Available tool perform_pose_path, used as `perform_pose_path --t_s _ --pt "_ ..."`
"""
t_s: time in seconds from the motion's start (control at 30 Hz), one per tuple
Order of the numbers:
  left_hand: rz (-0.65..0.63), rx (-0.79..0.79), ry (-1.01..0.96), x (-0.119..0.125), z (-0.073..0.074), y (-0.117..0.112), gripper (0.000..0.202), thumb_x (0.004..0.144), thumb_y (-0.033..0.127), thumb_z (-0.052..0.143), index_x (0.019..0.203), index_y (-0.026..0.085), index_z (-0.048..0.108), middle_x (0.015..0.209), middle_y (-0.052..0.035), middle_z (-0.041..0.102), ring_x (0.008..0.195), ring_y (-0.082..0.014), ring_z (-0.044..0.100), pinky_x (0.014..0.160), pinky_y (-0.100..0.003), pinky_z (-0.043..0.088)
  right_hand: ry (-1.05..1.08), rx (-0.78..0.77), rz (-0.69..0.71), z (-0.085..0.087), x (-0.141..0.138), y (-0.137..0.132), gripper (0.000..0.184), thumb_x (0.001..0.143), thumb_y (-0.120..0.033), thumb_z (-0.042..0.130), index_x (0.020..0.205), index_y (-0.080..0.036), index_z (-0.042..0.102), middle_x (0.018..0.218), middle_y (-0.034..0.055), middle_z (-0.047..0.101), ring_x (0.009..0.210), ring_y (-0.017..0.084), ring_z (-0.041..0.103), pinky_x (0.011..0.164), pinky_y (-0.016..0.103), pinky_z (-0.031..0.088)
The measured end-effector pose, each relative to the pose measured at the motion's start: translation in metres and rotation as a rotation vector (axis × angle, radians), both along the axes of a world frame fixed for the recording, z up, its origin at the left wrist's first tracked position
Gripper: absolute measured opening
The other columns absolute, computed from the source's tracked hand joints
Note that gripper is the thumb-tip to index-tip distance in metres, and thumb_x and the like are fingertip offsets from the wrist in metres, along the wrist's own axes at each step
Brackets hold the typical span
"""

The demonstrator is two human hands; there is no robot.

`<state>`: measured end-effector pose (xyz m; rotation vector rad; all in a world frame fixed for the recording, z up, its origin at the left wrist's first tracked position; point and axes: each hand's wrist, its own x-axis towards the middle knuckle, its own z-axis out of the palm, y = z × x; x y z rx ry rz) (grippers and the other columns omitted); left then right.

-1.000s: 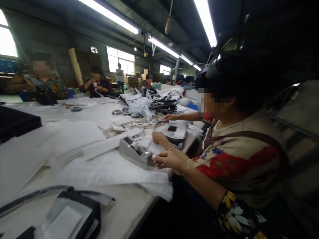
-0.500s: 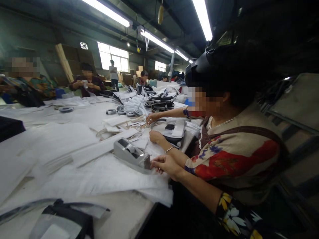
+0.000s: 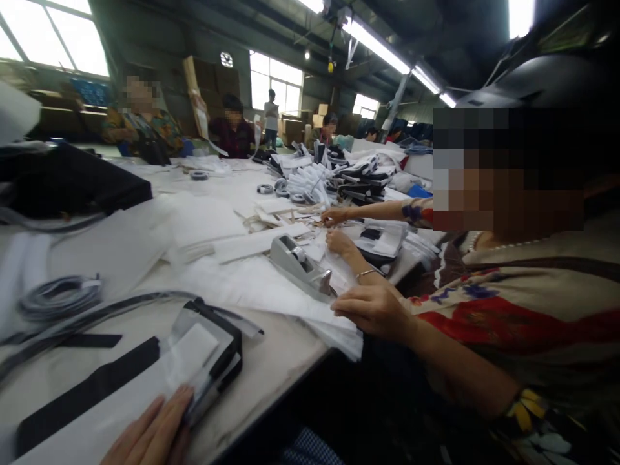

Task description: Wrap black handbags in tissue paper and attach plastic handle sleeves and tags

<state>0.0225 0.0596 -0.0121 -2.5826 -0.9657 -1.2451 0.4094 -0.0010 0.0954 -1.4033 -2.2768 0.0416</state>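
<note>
My right hand (image 3: 375, 311), below a black floral sleeve, is at the toothed end of a grey tape dispenser (image 3: 301, 266). Its fingers are pinched together; whatever is between them is too small to make out. At the bottom, my left hand (image 3: 154, 431) lies with outstretched fingers on a flat packet, white sheet (image 3: 109, 410) over black material, with a clear plastic cover. A black-edged end (image 3: 230, 336) of this packet points toward the table's near edge. Behind it curves a dark strap-like length (image 3: 145, 298) in clear film.
A coiled grey cord (image 3: 61, 298) lies at left before a black case-like item (image 3: 72, 177). White sheets (image 3: 208, 223) spread across the table. On the right, a co-worker's two hands (image 3: 339, 226) handle small pieces. Black-and-white goods (image 3: 358, 171) are heaped farther back.
The view has swung left and down, bringing my left hand and more of the packet into sight. My right hand stays beside the tape dispenser, its fingers still together.
</note>
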Motion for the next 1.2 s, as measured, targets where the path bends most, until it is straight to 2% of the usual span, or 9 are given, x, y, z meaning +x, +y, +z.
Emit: perform_pose_path --t_s 0.1,0.23,0.4,0.5,0.6,0.73,0.93,1.1,1.2 --pt "0.125 0.02 0.083 0.0 0.013 -0.014 0.046 0.098 0.044 0.048 0.139 0.024 0.055 0.119 -0.0064 0.072 0.11 -0.0278 0.068 0.096 -0.04 0.055 -0.073 -0.076 0.181 0.014 -0.038 0.021 0.02 0.097 -0.029 0.056 0.107 -0.024 0.073 0.095 0.0069 0.076 0.084 0.018 0.068 0.077 0.029 0.05" --pt "0.296 0.053 0.213 -0.014 0.012 -0.028 0.035 0.1 0.024 0.047 0.132 0.018 0.06 0.125 -0.0034 0.07 0.111 -0.0248 0.067 0.096 -0.039 0.052 -0.14 -0.113 0.431 0.022 -0.104 0.059 0.024 0.1 -0.036 0.051 0.097 -0.024 0.072 0.088 0.0044 0.074 0.079 0.015 0.066 0.071 0.026 0.047" --pt "0.323 0.036 0.191 -0.011 0.011 -0.032 0.03 0.101 0.019 0.048 0.127 0.017 0.063 0.124 0.0006 0.07 0.113 -0.0234 0.065 0.099 -0.039 0.049 -0.325 -0.084 0.603 0.022 -0.175 0.11 0.019 0.095 -0.033 0.059 0.083 -0.023 0.07 0.082 0.0004 0.071 0.077 0.014 0.065 0.056 0.026 0.036" --pt "0.334 0.023 0.185 -0.008 0.012 -0.033 0.033 0.1 0.015 0.049 0.13 0.017 0.061 0.128 0.001 0.068 0.116 -0.0227 0.063 0.1 -0.038 0.048 -0.55 -0.194 0.666 0.024 -0.208 0.135 0.014 0.092 -0.03 0.061 0.084 -0.022 0.07 0.087 0.0003 0.072 0.076 0.014 0.064 0.051 0.026 0.028" --pt "0.34 0.004 0.159 -0.008 0.011 -0.035 0.035 0.099 0.013 0.048 0.131 0.017 0.061 0.129 -0.0016 0.067 0.117 -0.0229 0.062 0.101 -0.038 0.048 -0.761 -0.341 0.709 0.028 -0.234 0.155 0.011 0.092 -0.028 0.062 0.091 -0.023 0.072 0.095 0.0006 0.073 0.08 0.015 0.065 0.051 0.026 0.027" --pt "0.328 -0.019 0.103 -0.009 0.008 -0.036 0.034 0.099 0.011 0.048 0.127 0.018 0.065 0.123 -0.0075 0.069 0.115 -0.0235 0.063 0.099 -0.037 0.049 -0.932 -0.431 0.767 0.032 -0.259 0.166 0.011 0.089 -0.027 0.066 0.097 -0.023 0.074 0.1 0.0025 0.074 0.085 0.017 0.066 0.054 0.026 0.031" --pt "0.32 -0.042 0.027 -0.005 0.006 -0.036 0.035 0.098 0.007 0.045 0.121 0.019 0.069 0.125 -0.004 0.069 0.118 -0.0216 0.061 0.109 -0.034 0.04 -1.072 -0.51 0.787 0.032 -0.287 0.167 0.005 0.083 -0.02 0.073 0.085 -0.02 0.077 0.085 0.006 0.074 0.073 0.019 0.066 0.053 0.026 0.035" --pt "0.313 -0.024 -0.007 -0.003 0.01 -0.036 0.037 0.099 0.006 0.041 0.12 0.019 0.069 0.127 0.0005 0.068 0.115 -0.0202 0.063 0.108 -0.032 0.042 -1.01 -0.4 0.826 0.018 -0.289 0.186 0.029 0.079 -0.034 0.08 0.104 -0.023 0.071 0.101 0.0039 0.071 0.073 0.017 0.064 0.053 0.026 0.03" --pt "0.303 -0.028 0.017 -0.003 0.012 -0.034 0.039 0.1 0.007 0.037 0.122 0.017 0.068 0.13 0.0017 0.067 0.115 -0.0201 0.063 0.103 -0.032 0.046 -0.917 -0.308 0.897 0.01 -0.283 0.202 0.038 0.075 -0.046 0.082 0.1 -0.022 0.067 0.098 0.0022 0.071 0.075 0.016 0.062 0.054 0.027 0.025"
